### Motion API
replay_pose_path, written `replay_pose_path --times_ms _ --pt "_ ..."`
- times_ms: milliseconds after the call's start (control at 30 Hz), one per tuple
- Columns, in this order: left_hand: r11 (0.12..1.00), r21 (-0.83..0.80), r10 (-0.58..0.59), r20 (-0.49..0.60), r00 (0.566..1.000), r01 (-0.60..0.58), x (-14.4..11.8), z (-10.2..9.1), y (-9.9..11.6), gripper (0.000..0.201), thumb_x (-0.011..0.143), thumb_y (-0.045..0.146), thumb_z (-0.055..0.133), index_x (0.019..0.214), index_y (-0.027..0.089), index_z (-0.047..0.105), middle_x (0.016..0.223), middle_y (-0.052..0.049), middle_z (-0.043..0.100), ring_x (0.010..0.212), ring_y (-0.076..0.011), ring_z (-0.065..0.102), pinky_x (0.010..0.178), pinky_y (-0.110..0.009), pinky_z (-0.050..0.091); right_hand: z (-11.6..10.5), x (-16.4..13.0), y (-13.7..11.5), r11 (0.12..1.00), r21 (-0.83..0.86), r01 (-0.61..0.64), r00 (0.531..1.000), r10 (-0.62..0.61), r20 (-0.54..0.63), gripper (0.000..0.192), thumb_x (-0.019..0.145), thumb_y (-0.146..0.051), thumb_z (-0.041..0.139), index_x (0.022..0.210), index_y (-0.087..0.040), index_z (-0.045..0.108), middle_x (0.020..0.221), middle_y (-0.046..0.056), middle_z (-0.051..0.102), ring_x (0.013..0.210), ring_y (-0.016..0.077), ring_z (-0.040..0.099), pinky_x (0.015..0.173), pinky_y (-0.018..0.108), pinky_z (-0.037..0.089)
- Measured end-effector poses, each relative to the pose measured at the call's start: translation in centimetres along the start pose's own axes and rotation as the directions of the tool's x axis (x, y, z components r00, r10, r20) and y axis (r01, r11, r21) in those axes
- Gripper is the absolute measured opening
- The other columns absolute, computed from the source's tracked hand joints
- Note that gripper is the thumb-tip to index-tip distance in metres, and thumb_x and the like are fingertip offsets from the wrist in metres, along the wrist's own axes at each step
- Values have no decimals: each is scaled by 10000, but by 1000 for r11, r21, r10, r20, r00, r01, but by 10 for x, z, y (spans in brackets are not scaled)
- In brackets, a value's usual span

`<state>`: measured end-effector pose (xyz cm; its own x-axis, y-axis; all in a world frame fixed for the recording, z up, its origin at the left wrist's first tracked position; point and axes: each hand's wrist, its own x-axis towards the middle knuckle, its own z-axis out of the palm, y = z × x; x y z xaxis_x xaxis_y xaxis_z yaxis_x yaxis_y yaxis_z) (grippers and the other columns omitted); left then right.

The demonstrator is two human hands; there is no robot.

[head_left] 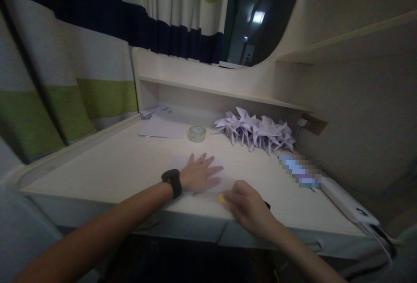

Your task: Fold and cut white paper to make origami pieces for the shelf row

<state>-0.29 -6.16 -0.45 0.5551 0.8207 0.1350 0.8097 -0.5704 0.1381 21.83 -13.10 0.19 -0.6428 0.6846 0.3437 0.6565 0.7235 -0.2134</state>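
My left hand [201, 173], with a dark watch on its wrist, lies flat with fingers spread on a white sheet of paper [178, 160] near the desk's front edge. Just to its right, my right hand [249, 205] is closed round a slim tool that looks like a utility knife [222, 198]. The tool's yellow front end points left along the paper's near edge, and a black end shows behind the hand. Motion blurs the right fingers and the tool's tip, so I cannot tell whether the tip touches the paper.
A roll of clear tape [196, 134] stands behind my hands. White paper sheets [164, 126] lie at the back left. Folded paper pinwheels [256, 130] are heaped at the back right. A phone [298, 171] with a blurred-out screen and a white power strip [347, 200] lie along the right side.
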Motion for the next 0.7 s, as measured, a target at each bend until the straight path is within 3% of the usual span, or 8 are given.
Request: replay_pose_path --times_ms 133,267,400,500,700 --pt "1000 -24 -6 -34 999 5 2 -6 -2 615 913 655 198 1409 343 382 1544 -87 250 1399 -374 189 1057 -640 122 -5 2 2 997 74 21 999 -23 26 184 888 -210 530 985 -180 684 879 78 550 838 194 508 714 302 411" --pt "990 -120 73 13 997 -71 -3 -21 -13 625 924 621 282 1371 216 446 1459 -127 409 1357 -290 332 1088 -464 252 -20 1 7 983 183 23 998 -34 59 229 905 -252 533 1071 -201 682 928 81 575 879 194 534 762 301 435" --pt "979 -144 154 46 987 -146 -22 -33 -22 638 841 664 459 1275 203 540 1413 -124 474 1328 -285 389 1076 -407 295 -39 -4 32 963 257 -77 997 66 49 269 909 -289 519 1094 -190 687 947 85 589 817 178 563 703 275 446" --pt "978 -94 191 40 981 -187 -40 -38 -20 691 775 673 556 1278 200 531 1427 -156 445 1311 -319 404 1056 -436 315 -46 -10 63 959 139 -247 968 252 -15 279 885 -250 517 1085 -166 693 945 93 599 796 184 569 690 280 437" --pt "967 -75 248 39 968 -245 -56 -53 1 249 864 366 575 1058 217 619 1083 -74 679 1011 -237 623 866 -330 452 -47 -17 106 881 -196 -431 902 420 -96 317 898 -224 439 1043 -131 705 918 110 615 853 201 576 793 290 408"
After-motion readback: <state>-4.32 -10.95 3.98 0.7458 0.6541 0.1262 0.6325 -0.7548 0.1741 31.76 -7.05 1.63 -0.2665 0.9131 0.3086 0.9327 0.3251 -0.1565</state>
